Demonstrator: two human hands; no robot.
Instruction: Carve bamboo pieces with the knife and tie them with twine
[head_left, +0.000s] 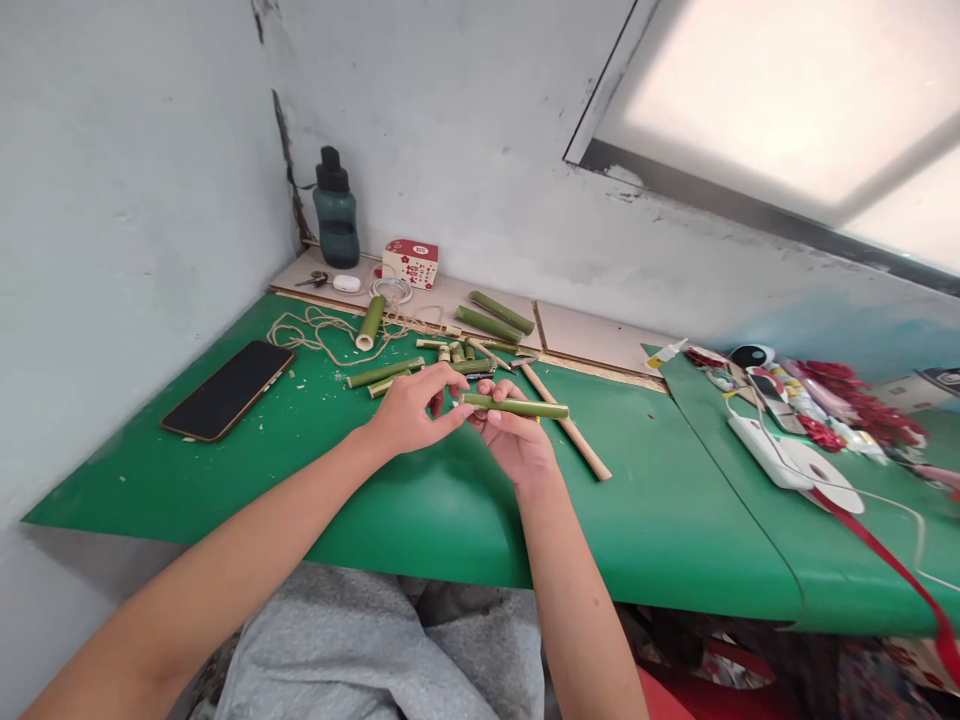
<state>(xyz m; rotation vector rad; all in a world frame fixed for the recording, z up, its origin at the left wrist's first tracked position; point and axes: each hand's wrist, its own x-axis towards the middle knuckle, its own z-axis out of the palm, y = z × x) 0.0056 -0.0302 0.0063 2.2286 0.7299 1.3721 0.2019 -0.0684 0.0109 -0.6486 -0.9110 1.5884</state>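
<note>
My right hand [514, 432] is closed round a short green bamboo stick [525, 407], held level above the green table [420, 500]. My left hand [416, 405] pinches at the stick's left end, fingers curled together. Beyond my hands lie several more cut green bamboo pieces [390, 372], one thicker piece [370, 322] resting on a tangle of beige string [315, 330]. A pale wooden stick [566, 422] lies just right of my right hand.
A black phone [227, 389] lies at the left. At the back stand a dark bottle [336, 212] and a red-and-white box [410, 263], with two bamboo pieces [495, 315] on the ledge. On the right are a white device [772, 452], red ribbon [885, 560] and clutter.
</note>
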